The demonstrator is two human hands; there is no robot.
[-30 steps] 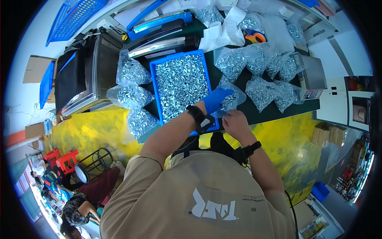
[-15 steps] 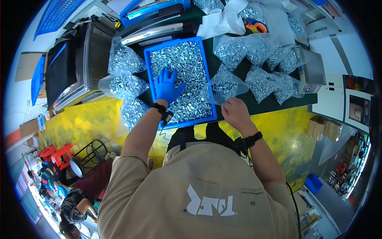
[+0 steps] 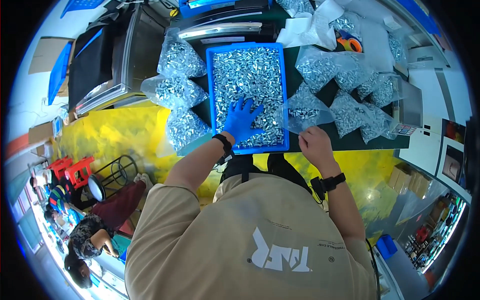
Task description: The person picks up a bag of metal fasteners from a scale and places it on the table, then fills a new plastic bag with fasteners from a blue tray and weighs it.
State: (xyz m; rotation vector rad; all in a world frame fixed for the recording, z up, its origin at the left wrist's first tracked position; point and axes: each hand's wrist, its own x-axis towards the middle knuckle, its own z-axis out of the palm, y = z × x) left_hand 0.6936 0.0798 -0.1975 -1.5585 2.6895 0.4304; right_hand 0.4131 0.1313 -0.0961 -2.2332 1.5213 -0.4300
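Observation:
A blue tray (image 3: 210, 90) full of small silvery metal cylinders (image 3: 245, 70) lies in front of me. Spread over the cylinders in its nearer half is my left hand (image 3: 241, 121), in a blue glove, fingers apart. My right hand (image 3: 316, 145) is bare and closed, pinching the near edge of a clear plastic bag (image 3: 305, 107) partly filled with the same cylinders. That bag lies against the tray's right side, its film overlapping the rim. What exactly sits between the right fingertips is hard to see.
Filled clear bags (image 3: 182, 92) are stacked left of the tray; several more bags (image 3: 352, 112) lie right. Behind are a black-and-silver device (image 3: 225, 32), crumpled white paper (image 3: 312, 30) and an orange tape roll (image 3: 350, 42). A grey metal box (image 3: 411, 107) stands right. People sit at lower left.
My left hand has moved over the cylinders toward the tray's near end and slightly right. The right hand keeps its place at the bag edge. The whole view has shifted.

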